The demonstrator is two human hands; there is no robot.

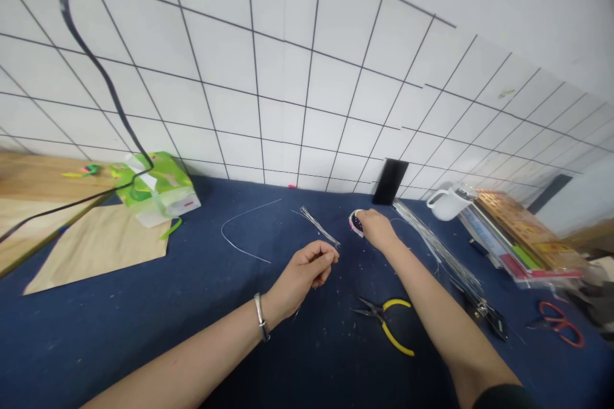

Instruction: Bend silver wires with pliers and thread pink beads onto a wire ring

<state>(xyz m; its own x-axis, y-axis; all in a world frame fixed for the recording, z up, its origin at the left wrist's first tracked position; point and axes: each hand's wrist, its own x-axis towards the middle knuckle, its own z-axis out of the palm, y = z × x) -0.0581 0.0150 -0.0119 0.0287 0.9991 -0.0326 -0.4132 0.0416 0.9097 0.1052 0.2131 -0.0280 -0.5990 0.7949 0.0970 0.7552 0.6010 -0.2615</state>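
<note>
My left hand (311,265) is closed, thumb pressed against the fingers, over the dark blue tabletop. A thin wire (296,314) shows faintly below it and seems to run from the grip; the fingertips hide the rest. Just beyond lies a bundle of short silvery wires (319,225). My right hand (377,228) has its fingers drawn together at a small round white-rimmed dish (355,223) with tiny pieces in it. What those fingertips pinch, if anything, is hidden. Between my forearms rest pliers (386,323) with yellow handles, jaws apart.
A curved wire (223,230) lies left. Long wires (439,246) stretch along the right, near a white mug (448,203), stacked books (522,236) and red-handled scissors (561,323). A black phone-like slab (391,182) leans on the wall. A green bag (158,188) stands far left.
</note>
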